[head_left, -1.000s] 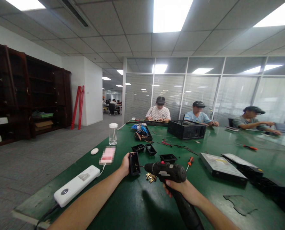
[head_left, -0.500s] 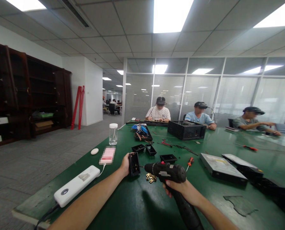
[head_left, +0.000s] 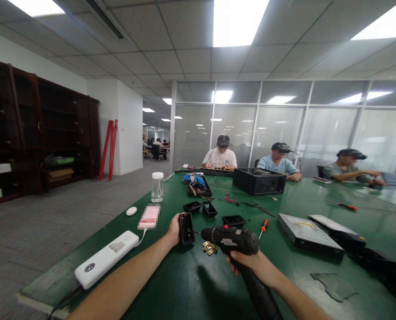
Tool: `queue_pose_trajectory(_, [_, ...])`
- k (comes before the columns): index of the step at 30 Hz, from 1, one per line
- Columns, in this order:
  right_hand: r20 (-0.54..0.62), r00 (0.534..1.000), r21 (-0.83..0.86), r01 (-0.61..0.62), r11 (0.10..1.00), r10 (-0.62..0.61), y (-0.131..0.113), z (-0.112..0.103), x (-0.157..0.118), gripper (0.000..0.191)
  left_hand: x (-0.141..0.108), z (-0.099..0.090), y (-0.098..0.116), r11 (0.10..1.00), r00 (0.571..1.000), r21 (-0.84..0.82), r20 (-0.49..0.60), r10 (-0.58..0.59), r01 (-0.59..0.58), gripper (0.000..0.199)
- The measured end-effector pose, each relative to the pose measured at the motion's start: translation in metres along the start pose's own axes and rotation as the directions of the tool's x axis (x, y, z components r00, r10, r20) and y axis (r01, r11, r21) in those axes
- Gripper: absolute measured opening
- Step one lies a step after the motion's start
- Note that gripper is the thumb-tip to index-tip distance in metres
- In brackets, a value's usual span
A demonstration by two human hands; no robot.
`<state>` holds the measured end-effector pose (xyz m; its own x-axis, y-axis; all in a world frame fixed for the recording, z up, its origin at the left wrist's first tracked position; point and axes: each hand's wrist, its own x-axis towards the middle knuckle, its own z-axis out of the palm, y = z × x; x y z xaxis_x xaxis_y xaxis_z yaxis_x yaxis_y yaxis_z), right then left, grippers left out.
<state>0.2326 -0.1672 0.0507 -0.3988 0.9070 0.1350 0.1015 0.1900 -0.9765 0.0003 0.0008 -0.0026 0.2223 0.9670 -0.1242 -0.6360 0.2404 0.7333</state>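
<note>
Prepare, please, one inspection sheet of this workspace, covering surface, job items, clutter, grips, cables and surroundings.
Surface: green tabletop, glossy.
Job's things: black housing, open side facing the drill; brass-coloured pieces lie on the tabletop.
Clutter: lidded clear jar, orange-handled screwdriver, silver drive.
Grips: left grip holds the housing; right grip holds the drill.
Cables: white cable and black cable at the white device; blue bundle farther back.
Surroundings: three seated people opposite; dark cabinet at left.

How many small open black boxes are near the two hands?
4. One black box in the left hand; a second box and a third box beyond it; a fourth box behind the drill, partly covered. Others could be hidden.
</note>
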Motion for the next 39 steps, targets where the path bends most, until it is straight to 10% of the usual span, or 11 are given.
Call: queue_pose_trajectory(39, [-0.001, 1.0, 0.028, 0.0, 1.0, 0.0, -0.0021, 0.0021, 0.0, 0.028, -0.0023, 0.0009, 0.0007, 1.0, 1.0, 0.02, -0.025, 0.018, -0.017, 0.025])
